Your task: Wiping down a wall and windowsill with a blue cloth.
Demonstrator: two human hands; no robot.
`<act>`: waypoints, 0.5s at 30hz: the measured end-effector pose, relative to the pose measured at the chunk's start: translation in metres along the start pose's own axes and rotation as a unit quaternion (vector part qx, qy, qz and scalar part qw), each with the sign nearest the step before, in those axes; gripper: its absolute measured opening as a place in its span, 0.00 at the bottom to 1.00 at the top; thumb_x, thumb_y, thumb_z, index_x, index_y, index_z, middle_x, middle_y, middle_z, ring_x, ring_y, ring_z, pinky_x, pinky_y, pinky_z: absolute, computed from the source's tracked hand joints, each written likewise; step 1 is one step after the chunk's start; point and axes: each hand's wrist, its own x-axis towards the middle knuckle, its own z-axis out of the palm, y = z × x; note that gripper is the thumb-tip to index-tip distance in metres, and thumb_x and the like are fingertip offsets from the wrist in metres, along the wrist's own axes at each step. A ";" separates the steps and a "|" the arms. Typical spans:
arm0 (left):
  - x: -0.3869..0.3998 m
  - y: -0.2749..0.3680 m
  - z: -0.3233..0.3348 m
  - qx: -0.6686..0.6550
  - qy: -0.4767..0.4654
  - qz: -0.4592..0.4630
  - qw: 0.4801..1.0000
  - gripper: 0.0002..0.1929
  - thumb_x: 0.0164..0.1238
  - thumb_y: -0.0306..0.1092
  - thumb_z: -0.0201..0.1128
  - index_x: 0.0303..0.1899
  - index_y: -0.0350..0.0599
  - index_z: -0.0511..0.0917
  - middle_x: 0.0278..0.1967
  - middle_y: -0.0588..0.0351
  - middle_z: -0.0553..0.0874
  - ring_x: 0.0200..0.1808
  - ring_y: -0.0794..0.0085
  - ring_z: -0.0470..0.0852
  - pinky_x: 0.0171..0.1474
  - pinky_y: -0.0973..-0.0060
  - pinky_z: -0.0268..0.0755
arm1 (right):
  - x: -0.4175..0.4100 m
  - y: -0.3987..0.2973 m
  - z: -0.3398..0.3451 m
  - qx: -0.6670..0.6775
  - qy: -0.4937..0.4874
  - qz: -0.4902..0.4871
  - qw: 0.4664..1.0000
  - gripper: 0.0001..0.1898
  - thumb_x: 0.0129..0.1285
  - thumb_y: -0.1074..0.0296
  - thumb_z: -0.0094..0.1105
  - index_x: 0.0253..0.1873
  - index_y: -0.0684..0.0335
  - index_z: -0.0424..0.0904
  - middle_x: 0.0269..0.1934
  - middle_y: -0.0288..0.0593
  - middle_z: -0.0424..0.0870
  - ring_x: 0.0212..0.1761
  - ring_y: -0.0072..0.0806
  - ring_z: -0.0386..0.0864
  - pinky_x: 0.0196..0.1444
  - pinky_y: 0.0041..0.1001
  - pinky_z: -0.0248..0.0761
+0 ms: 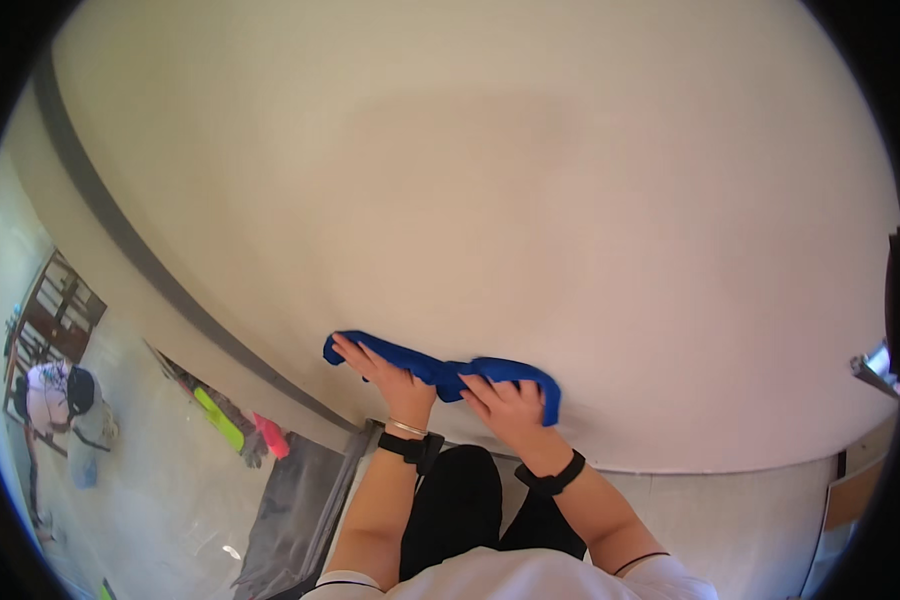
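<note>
A blue cloth (450,379), bunched into a long strip, lies against a broad off-white surface (540,225) that looks like a wall. My left hand (396,386) presses on the cloth's left half with the fingers stretched out over it. On the right half rests my right hand (506,405), its fingers spread and partly bent over the folds. Both hands are close together near the lower part of the surface. Each wrist wears a black band, and the left also has a thin bracelet.
A dark grey strip (172,270) runs along the surface's left side. Beyond it, another person (79,397) bends beside a wooden frame (56,307). A green item (219,420), a pink item (271,435) and a grey mat (296,487) lie on the floor. A brown panel (855,491) stands lower right.
</note>
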 end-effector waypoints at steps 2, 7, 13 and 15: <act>-0.009 -0.002 0.001 0.014 -0.029 -0.014 0.999 0.46 0.69 0.58 0.49 0.76 0.40 0.36 0.75 0.27 0.39 0.75 0.27 0.36 0.72 0.34 0.34 | -0.004 0.002 0.004 0.057 -0.018 0.040 0.997 0.21 0.50 0.48 0.71 0.53 0.34 0.84 0.42 0.25 0.77 0.43 0.30 0.73 0.40 0.30 0.65; 0.013 0.029 -0.013 0.027 -0.034 0.045 0.998 0.44 0.60 0.37 0.47 0.76 0.37 0.36 0.75 0.27 0.39 0.75 0.25 0.36 0.71 0.33 0.33 | -0.002 0.014 -0.033 0.118 -0.022 0.106 0.987 0.28 0.52 0.44 0.68 0.60 0.39 0.80 0.48 0.29 0.79 0.47 0.35 0.70 0.50 0.41 0.63; 0.120 0.164 -0.033 0.018 -0.006 0.140 0.990 0.47 0.61 0.67 0.56 0.73 0.41 0.59 0.75 0.29 0.48 0.74 0.24 0.39 0.65 0.26 0.36 | 0.069 0.098 -0.137 -0.001 0.115 0.280 0.953 0.43 0.58 0.41 0.61 0.74 0.56 0.61 0.75 0.54 0.57 0.73 0.72 0.45 0.68 0.68 0.37; 0.149 0.215 -0.034 0.070 -0.008 0.179 0.981 0.42 0.61 0.68 0.56 0.71 0.48 0.66 0.75 0.35 0.52 0.74 0.26 0.41 0.66 0.27 0.36 | 0.096 0.138 -0.174 -0.052 0.214 0.288 0.932 0.43 0.60 0.44 0.60 0.76 0.58 0.56 0.76 0.60 0.50 0.74 0.74 0.41 0.69 0.67 0.35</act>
